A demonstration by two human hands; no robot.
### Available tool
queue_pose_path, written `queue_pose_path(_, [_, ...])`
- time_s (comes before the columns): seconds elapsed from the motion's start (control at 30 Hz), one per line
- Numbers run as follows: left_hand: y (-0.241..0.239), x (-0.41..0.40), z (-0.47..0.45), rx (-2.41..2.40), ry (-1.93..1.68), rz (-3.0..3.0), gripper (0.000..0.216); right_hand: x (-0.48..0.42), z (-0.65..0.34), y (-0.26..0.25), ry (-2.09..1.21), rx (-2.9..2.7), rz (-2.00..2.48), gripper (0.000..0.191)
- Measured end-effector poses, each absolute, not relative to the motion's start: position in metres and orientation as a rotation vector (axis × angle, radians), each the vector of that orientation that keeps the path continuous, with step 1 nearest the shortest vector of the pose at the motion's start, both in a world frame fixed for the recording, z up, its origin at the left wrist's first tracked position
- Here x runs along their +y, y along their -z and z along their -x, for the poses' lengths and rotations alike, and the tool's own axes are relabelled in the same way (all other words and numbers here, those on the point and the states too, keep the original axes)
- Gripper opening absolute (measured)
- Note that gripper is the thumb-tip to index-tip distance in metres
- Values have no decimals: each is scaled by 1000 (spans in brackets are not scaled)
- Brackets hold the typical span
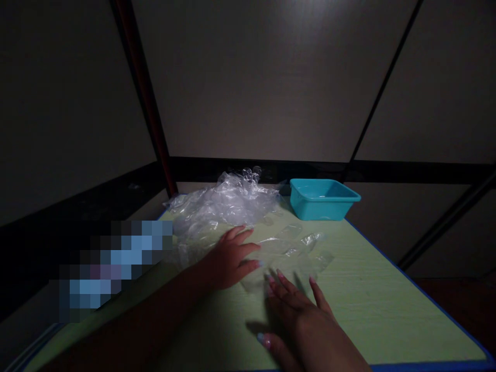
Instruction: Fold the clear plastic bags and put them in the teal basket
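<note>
Thin film, dim light: easy to snag or lose

Our table (pixel 387 299) is pale green with a blue edge, and the light over it is weak, so we could misjudge where clear plastic begins and ends. On its far part sits the heap (pixel 232 199), loose and crinkled; its layers look light enough that a careless brush of our fingers might drag several of them forward. The tub (pixel 321 209) stands upright to the right of the heap, close to the table's edge — a hard sideways knock could tip it off.

The glove (pixel 290 253), as we judge it from its finger-like outline, lies flat before us, nearer than the tub and beside our hands. Such film may wrinkle or tear if pulled unevenly, and our long nails would be the likely cause.

Our left hand (pixel 232 261) is palm down at the glove's left side, just before the heap, its fingers spread. Our right hand (pixel 306 315) is at the near edge, thumb and little finger held wide, the others closer together. Neither pinches anything — whether any fingertip presses the film, we cannot tell.
</note>
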State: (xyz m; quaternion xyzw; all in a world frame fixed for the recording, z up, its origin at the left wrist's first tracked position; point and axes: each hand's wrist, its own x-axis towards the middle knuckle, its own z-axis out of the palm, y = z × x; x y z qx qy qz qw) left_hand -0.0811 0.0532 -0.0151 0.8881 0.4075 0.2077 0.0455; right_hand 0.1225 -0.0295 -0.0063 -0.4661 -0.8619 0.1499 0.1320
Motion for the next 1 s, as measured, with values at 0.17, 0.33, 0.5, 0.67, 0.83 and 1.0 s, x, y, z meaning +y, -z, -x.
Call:
queue_pose_path(0.17, [-4,42,75,835,-713,-2667,44,-28,-122,-2,-433,-2453,1345,52])
queue_pose_path(0.33, [-3,38,71,791,-662,-2676,35,-26,-117,-2,-486,-2397,1377,45])
queue_pose_path(0.5, [2,42,70,762,-689,-2623,12,-24,-115,1,-478,-2351,1377,52])
queue_pose_path(0.67, [1,47,74,747,-800,-2454,11,-23,-121,2,-415,-2356,1384,43])
queue_pose_path(0.83, [1,55,79,723,-813,-2240,15,-18,-138,11,-303,-2228,1421,39])
queue_pose_path(1.0, [3,58,79,659,-796,-2093,15,-4,-160,25,-130,-2066,1485,42])
